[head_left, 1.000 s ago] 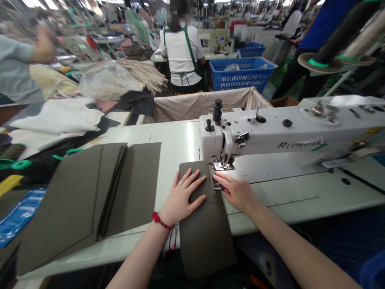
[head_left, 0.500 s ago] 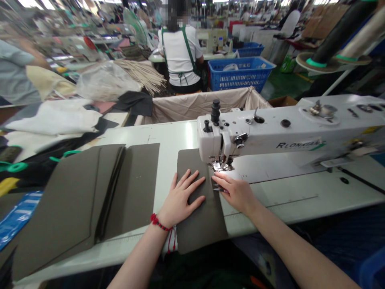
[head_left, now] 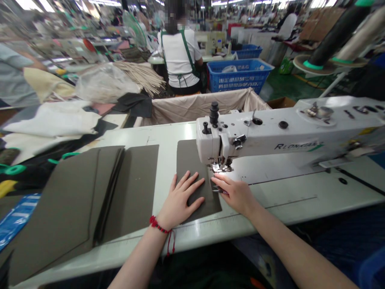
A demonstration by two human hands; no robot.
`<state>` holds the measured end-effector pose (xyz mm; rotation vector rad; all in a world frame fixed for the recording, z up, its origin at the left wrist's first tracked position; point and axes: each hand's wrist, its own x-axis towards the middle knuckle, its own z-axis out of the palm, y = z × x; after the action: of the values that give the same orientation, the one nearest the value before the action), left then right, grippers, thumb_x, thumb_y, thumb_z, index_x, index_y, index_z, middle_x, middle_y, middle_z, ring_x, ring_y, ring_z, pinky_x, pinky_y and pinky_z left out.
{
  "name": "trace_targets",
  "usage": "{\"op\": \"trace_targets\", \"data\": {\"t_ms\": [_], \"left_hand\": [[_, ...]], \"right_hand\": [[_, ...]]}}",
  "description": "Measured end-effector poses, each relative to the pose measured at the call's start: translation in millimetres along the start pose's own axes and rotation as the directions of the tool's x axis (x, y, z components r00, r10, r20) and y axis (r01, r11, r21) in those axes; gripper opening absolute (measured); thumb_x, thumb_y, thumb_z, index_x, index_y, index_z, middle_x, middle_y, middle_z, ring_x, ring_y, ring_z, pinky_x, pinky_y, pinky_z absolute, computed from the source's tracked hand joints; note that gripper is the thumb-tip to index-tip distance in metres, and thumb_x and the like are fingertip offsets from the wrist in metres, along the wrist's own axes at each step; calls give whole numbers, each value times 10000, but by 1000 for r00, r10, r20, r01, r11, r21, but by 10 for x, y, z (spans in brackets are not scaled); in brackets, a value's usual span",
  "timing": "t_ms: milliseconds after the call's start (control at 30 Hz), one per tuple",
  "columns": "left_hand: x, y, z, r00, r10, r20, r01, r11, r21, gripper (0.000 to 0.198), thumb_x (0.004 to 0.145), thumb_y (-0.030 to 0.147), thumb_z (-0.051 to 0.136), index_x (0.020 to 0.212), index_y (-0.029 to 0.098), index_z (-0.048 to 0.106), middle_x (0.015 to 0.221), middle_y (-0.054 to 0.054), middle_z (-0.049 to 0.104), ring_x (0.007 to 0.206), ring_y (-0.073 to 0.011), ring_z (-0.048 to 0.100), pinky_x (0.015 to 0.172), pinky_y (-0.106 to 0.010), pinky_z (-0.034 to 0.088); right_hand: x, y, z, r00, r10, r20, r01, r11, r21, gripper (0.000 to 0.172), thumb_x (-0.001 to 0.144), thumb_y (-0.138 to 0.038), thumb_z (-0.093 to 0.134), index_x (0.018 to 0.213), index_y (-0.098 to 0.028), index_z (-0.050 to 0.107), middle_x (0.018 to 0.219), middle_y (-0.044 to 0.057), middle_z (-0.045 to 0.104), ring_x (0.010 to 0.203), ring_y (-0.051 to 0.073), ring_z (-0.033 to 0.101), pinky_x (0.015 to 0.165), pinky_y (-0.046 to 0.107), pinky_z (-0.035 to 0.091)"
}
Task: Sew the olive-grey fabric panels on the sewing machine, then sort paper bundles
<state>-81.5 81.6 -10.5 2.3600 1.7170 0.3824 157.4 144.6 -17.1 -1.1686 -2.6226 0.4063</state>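
Observation:
A dark olive panel of flat material (head_left: 189, 154) lies on the sewing table (head_left: 170, 168), its right edge by the presser foot (head_left: 221, 166) of a white sewing machine (head_left: 255, 138). My left hand (head_left: 180, 198) rests flat on the panel with fingers spread, a red cord bracelet at the wrist. Just in front of the presser foot, my right hand (head_left: 237, 195) has its fingertips at the panel's right edge. Thread snips (head_left: 217, 190) are tucked under its curled fingers, metal tips pointing left; their handle is mostly hidden.
Left of my hands lie a single olive panel (head_left: 135, 184) and a stack of folded olive pieces (head_left: 69, 192). Behind the table hangs a beige cloth-lined bin (head_left: 186, 106). Farther off are a blue basket (head_left: 237, 76) and a seated person (head_left: 180, 56). Thread cones (head_left: 331, 40) stand upper right.
The olive panel has slid away from me under my hands, past the presser foot; its near edge now lies on the table instead of overhanging the front. Both hands stay nearly in place.

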Motion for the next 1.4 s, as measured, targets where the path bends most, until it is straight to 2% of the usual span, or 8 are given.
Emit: {"op": "trace_targets", "data": {"t_ms": [433,533,667,867,1100,1400], "left_hand": [[-22,12,-15,998,43,39,-43,999,6,593,948,504,426,1496,357,256,1565,-6,307,1463,-279,202,1174,-614,10],[-10,13,-3,997,67,31,-67,998,-7,607,947,497,433,1502,339,249,1560,-22,319,1457,-281,222,1182,-601,39],[28,9,24,995,92,31,-92,995,-27,596,957,474,423,1504,305,257,1557,-16,325,1458,-246,227,1208,-526,110],[132,-43,74,997,72,32,-72,997,-25,589,968,493,389,1499,266,274,1567,-15,307,1461,-200,216,1210,-439,195],[253,-107,132,999,35,-34,-35,999,2,610,963,489,400,1508,259,253,1570,-38,294,1453,-213,242,1204,-434,214],[252,-100,163,997,27,-71,-26,999,19,621,960,481,409,1516,272,230,1574,-21,282,1456,-218,232,1206,-427,211]], "right_hand": [[1,-15,-20,1000,0,2,0,1000,8,598,844,-134,533,1406,-321,449,1477,-23,455,1214,194,561,942,348,508],[1,-14,-5,1000,2,-5,-2,1000,6,607,838,-122,533,1406,-321,451,1473,-16,460,1222,194,554,952,350,503],[1,-9,5,1000,0,-5,0,1000,4,629,820,-101,530,1402,-328,456,1471,-20,463,1230,194,548,960,347,500],[-2,-2,4,1000,2,-2,-2,1000,0,611,830,-111,522,1398,-328,462,1468,-26,467,1184,198,582,954,353,507],[1,-3,12,1000,-11,-13,11,1000,-3,586,841,-120,533,1388,-320,477,1466,-10,470,1203,204,568,957,351,503],[3,1,13,1000,-10,-13,9,1000,-3,572,846,-126,534,1381,-321,485,1456,-10,482,1190,202,577,964,350,503]]}}
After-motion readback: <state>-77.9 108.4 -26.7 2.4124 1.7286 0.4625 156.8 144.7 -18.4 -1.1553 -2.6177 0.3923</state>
